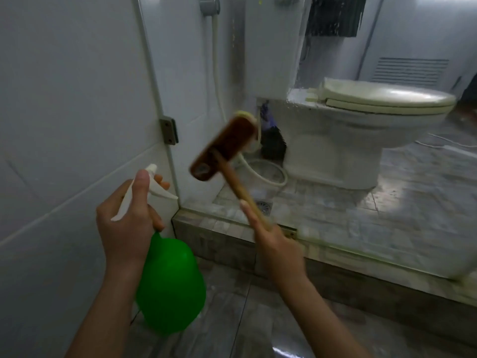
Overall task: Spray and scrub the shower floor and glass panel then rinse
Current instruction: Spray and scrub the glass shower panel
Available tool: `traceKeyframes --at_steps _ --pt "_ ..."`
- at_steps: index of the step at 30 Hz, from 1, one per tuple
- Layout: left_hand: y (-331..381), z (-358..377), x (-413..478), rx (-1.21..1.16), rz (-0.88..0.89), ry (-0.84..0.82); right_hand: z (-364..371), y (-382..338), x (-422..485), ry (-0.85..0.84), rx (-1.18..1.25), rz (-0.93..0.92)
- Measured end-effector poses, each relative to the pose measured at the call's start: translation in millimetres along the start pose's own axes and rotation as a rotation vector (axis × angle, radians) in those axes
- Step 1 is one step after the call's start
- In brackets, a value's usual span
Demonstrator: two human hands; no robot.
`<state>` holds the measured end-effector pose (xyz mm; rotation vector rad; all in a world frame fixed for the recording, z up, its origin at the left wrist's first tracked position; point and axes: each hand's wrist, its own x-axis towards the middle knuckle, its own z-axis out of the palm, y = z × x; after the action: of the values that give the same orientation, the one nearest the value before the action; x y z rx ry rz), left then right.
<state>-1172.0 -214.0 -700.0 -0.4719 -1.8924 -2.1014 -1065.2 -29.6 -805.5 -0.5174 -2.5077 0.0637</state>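
The left side is taken up by a white tiled wall [64, 99]. To its right the shower floor [335, 210] is seen as a raised, grey marbled tile platform with a wet sheen, edged by a stone curb [232, 244] above the darker outer floor [258, 326]. The glass panel [322, 63] is stood upright along the curb and is speckled with droplets; exactly where its edges run cannot be told. On the platform a white toilet [335, 140] is set with its cream lid [387, 95] closed. A green spray bottle [170, 285] is held low at the left, in front of the wall and over the outer floor, its white trigger head [152, 184] pointed toward the corner where wall and curb meet. The bottle's neck is gripped by the left hand [126, 220], with the thumb laid up the back of the trigger head and a fingertip shown at the trigger. A scrub brush [224, 146] with a brown head is held raised in the air above the curb, blurred, with its head seen in front of the toilet's base. Its wooden handle [240, 187] is grasped by the right hand [276, 244], the forefinger laid straight along it. A pale shower hose [216, 73] is hung down the back wall and looped on the platform. A metal drain [263, 206] is set in the platform near the curb, and a small metal hinge [169, 131] is fixed at the wall's edge.
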Motion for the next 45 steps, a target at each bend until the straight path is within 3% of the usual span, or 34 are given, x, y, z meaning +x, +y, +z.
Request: traceKeyframes --at_steps 4,10,12,16,19,25,27,34,39,42,45 --pt "7 -1 1 -0.007 0.011 0.012 5 -3 14 -0.222 -0.125 -0.114" --pt "6 -8 -2 -0.002 -0.007 -0.009 -14 67 -98 -0.29 -0.126 0.118" --pt "3 -9 -5 -0.001 -0.021 -0.018 -7 43 -86 -0.368 -0.123 0.122" --pt "2 -4 -11 -0.004 -0.046 -0.03 19 -37 -14 -0.398 -0.052 -0.092" --pt "0 1 -14 0.0 -0.04 -0.051 25 -51 4 -0.436 -0.048 -0.149" --pt "-5 5 -20 -0.049 -0.078 -0.109 -31 76 -123 -0.259 -0.127 0.161" --pt "-8 8 -24 -0.057 -0.094 -0.123 -39 88 -145 -0.32 -0.083 0.249" --pt "-12 35 -36 -0.035 -0.09 -0.191 4 64 -83 -0.243 -0.199 0.015" --pt "-7 48 -39 -0.098 -0.112 -0.208 -55 150 -178 -0.209 -0.123 0.218" --pt "-4 57 -45 -0.098 -0.104 -0.249 -67 160 -207 -0.196 -0.025 0.394" --pt "-2 69 -51 -0.106 -0.102 -0.29 -27 136 -187 -0.158 -0.054 0.288"
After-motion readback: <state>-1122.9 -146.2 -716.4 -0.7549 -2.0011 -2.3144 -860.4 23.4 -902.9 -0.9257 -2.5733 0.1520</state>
